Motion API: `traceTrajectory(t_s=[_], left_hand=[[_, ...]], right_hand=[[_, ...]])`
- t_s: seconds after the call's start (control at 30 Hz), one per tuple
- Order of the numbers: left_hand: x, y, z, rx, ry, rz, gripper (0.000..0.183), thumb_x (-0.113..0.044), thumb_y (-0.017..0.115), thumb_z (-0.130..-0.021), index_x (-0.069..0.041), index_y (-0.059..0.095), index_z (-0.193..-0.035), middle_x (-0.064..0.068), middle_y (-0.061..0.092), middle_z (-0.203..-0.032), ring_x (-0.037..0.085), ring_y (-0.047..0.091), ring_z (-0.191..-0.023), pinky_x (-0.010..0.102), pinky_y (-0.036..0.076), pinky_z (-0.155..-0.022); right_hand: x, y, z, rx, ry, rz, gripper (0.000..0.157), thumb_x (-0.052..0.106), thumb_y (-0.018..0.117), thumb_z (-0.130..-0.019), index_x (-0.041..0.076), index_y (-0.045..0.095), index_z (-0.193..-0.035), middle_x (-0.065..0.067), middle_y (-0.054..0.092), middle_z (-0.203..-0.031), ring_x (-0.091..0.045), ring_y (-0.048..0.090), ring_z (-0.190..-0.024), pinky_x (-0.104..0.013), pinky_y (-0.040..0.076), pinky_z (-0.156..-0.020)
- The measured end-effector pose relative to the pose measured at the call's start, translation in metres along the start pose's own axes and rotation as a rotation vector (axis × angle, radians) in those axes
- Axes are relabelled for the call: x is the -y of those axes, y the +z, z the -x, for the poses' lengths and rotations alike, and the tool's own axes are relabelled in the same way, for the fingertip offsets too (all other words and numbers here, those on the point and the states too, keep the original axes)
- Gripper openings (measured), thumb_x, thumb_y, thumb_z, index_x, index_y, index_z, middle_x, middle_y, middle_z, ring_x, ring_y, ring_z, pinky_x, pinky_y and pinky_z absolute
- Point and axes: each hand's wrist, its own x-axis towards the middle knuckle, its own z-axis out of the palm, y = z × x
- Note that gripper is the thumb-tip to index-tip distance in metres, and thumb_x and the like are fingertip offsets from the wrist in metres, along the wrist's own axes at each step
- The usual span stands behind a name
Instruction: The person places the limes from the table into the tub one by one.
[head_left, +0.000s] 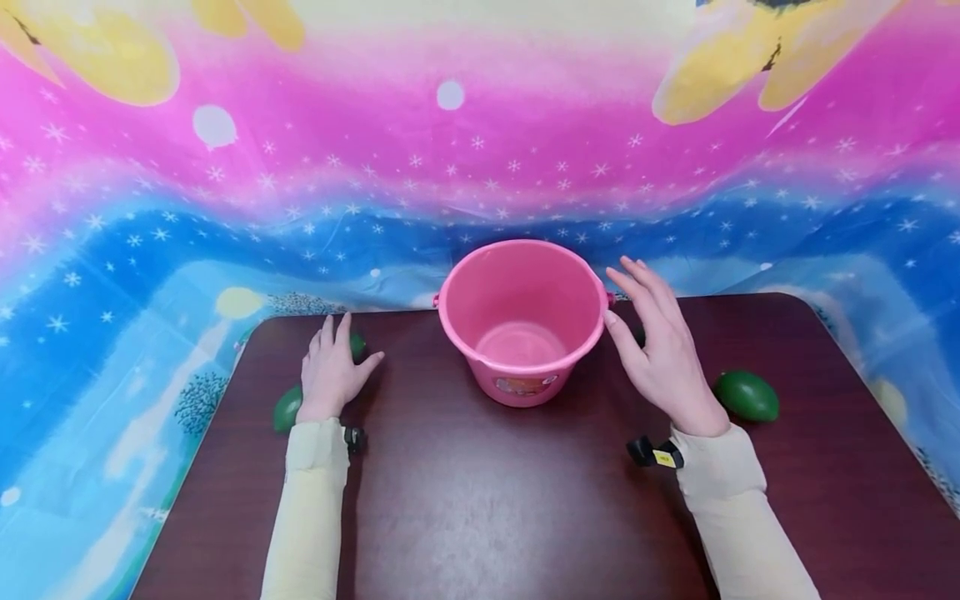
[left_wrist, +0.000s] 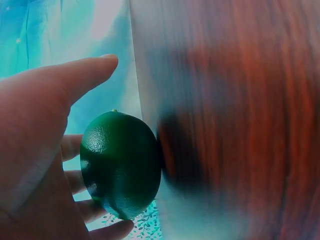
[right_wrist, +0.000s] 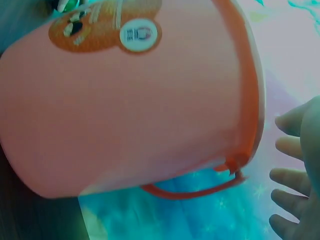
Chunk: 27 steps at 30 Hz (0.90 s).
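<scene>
A pink bucket (head_left: 517,387) stands upright at the back middle of the table, its inside bare. My left hand (head_left: 330,375) hovers at the table's left with fingers extended and thumb spread. Beside its palm is a green lime (left_wrist: 122,165), partly hidden by the hand in the head view; contact cannot be told. Another lime (head_left: 287,408) lies by the left wrist. My right hand (head_left: 663,358), fingers extended and spread, is just right of the bucket's rim, with a small gap in the right wrist view. To the right of that wrist lies a lime (head_left: 746,396).
The dark brown table (head_left: 487,500) has its back edge close behind the bucket. A colourful curtain (head_left: 375,183) hangs around the back and sides. The bucket's handle (right_wrist: 195,192) hangs on its far side. A dark green thing (head_left: 640,336) is mostly hidden behind the right hand.
</scene>
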Motion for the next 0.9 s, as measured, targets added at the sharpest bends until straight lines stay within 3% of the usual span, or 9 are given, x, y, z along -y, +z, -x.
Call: traceTrajectory(t_s=[0.2, 0.47, 0.63, 0.9], left_hand=[[-0.003, 0.001, 0.003, 0.026, -0.016, 0.002, 0.086, -0.042, 0.069, -0.096, -0.003, 0.028, -0.160, 0.031, 0.019, -0.161, 0.055, 0.023, -0.141, 0.070, 0.026, -0.108], [-0.007, -0.004, 0.007, -0.012, -0.037, 0.047, 0.071, -0.012, 0.073, -0.093, -0.003, 0.040, -0.155, 0.031, 0.030, -0.155, 0.054, 0.030, -0.136, 0.068, 0.035, -0.104], [-0.012, 0.001, 0.015, -0.103, -0.037, 0.080, 0.062, -0.005, 0.072, -0.092, -0.007, 0.049, -0.149, 0.028, 0.043, -0.142, 0.050, 0.040, -0.124, 0.065, 0.043, -0.095], [-0.030, 0.001, 0.022, -0.309, 0.043, 0.180, 0.060, -0.008, 0.076, -0.091, -0.012, 0.053, -0.146, 0.022, 0.045, -0.140, 0.044, 0.042, -0.120, 0.061, 0.044, -0.093]], right_hand=[[0.010, 0.002, 0.008, 0.017, -0.024, -0.021, 0.058, 0.012, 0.071, -0.094, 0.014, 0.054, -0.149, -0.003, 0.041, -0.158, -0.028, 0.029, -0.148, -0.059, 0.036, -0.110], [0.018, 0.005, 0.010, 0.068, -0.050, -0.022, 0.056, 0.016, 0.077, -0.090, 0.018, 0.061, -0.144, 0.000, 0.046, -0.154, -0.025, 0.035, -0.145, -0.046, 0.037, -0.113], [0.021, 0.006, 0.012, 0.109, -0.042, -0.046, 0.056, 0.018, 0.082, -0.087, 0.019, 0.065, -0.140, 0.004, 0.049, -0.151, -0.024, 0.036, -0.144, -0.044, 0.040, -0.111], [0.024, 0.006, 0.014, 0.144, -0.015, -0.065, 0.063, 0.019, 0.088, -0.081, 0.021, 0.065, -0.140, 0.005, 0.051, -0.150, -0.024, 0.037, -0.145, -0.045, 0.040, -0.110]])
